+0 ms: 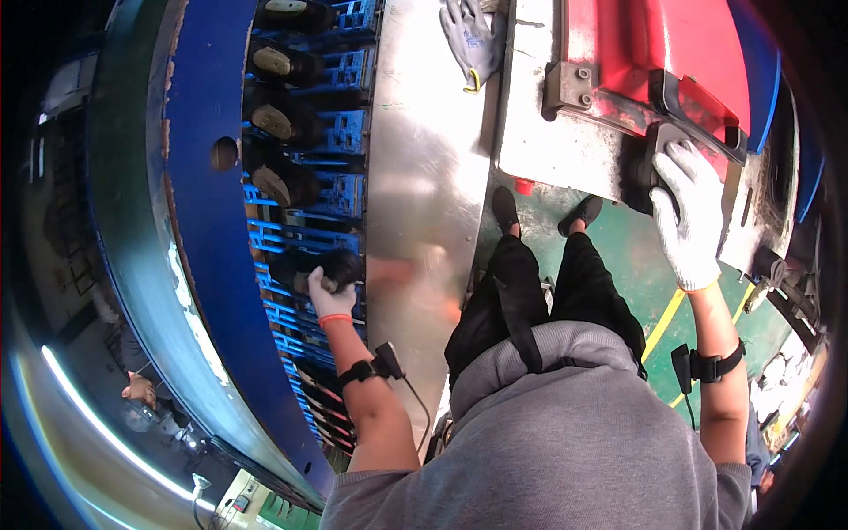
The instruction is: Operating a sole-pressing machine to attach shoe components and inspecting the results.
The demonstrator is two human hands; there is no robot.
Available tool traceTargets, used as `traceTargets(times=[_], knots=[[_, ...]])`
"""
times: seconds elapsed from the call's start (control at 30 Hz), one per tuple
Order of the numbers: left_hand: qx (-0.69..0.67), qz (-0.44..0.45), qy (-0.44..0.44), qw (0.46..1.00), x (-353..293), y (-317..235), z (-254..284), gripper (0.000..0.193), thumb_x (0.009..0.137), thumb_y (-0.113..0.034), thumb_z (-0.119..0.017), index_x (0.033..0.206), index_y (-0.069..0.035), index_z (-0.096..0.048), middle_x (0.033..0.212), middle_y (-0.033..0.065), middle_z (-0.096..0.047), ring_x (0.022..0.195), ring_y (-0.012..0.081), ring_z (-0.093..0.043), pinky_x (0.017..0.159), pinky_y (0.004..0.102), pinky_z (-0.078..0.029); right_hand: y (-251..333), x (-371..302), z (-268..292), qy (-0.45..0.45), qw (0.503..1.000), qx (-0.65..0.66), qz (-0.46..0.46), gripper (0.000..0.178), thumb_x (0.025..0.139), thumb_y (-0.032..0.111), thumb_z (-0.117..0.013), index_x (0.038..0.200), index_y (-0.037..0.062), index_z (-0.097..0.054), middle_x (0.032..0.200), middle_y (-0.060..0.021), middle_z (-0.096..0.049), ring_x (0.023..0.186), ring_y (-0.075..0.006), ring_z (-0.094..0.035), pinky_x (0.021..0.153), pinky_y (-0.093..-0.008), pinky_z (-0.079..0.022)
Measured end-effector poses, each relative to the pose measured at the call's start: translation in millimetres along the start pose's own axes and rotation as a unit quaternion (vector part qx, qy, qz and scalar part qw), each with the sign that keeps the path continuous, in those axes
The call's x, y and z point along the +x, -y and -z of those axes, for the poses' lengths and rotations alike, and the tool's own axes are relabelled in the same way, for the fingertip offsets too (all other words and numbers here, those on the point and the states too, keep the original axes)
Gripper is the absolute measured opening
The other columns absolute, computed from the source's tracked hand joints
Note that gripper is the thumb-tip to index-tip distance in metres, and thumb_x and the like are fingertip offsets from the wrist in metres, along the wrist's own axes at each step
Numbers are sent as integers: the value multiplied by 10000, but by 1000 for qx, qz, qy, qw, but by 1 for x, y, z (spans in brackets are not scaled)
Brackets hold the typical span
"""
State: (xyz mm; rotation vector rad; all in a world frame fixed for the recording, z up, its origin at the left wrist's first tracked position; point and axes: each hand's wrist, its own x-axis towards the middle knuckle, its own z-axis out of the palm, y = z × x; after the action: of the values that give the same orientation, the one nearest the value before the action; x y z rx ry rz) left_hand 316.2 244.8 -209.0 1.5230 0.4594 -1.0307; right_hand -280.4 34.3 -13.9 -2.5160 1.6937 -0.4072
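My left hand (334,297), in a pale glove, is closed on the end of a black shoe (340,265) that lies across the blue rack. My right hand (689,212), in a white knitted glove, reaches to the front of the red machine (698,53). Its fingers wrap over a dark rounded piece (655,163) at the machine's lower edge, with the thumb apart on the near side. The shape of that piece is partly hidden by the fingers, so its kind is unclear.
Several dark shoes with beige soles (272,122) sit in the blue rack (344,132) behind a blue curved panel (208,88). A shiny metal ledge (424,159) runs alongside, with a grey glove (473,44). A red knob (524,186) projects below the machine table (539,132).
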Motion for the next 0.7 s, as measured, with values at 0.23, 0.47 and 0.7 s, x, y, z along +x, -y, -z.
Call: traceTargets(times=[0.23,0.47,0.7], knots=[[-196,-13,-21,980,-42,-4,-33,441,801,-282,-757,1191,-86,-692,1212,85,-716,1150,260,-676,1024,493,-522,0,2,-3,-19,999,43,5,444,850,99,-770,1290,112,-711,1351,-149,-652,1349,-375,-577,1123,-479,-437],[-247,176,202,931,-211,32,-155,668,706,-301,-745,1314,-42,-646,1316,142,-654,1232,409,-552,1118,544,-432,-3,-1,14,-12,998,61,-24,357,909,213,-699,1253,119,-703,1300,-146,-659,1328,-369,-564,1132,-514,-428],[96,110,518,843,-317,48,-232,1157,673,-266,-857,1639,-15,-272,1545,327,-427,1437,511,-440,1236,634,-347,-3,-11,31,-114,956,268,-27,334,919,233,-738,1216,80,-718,1228,-149,-708,1255,-375,-624,1100,-504,-480]])
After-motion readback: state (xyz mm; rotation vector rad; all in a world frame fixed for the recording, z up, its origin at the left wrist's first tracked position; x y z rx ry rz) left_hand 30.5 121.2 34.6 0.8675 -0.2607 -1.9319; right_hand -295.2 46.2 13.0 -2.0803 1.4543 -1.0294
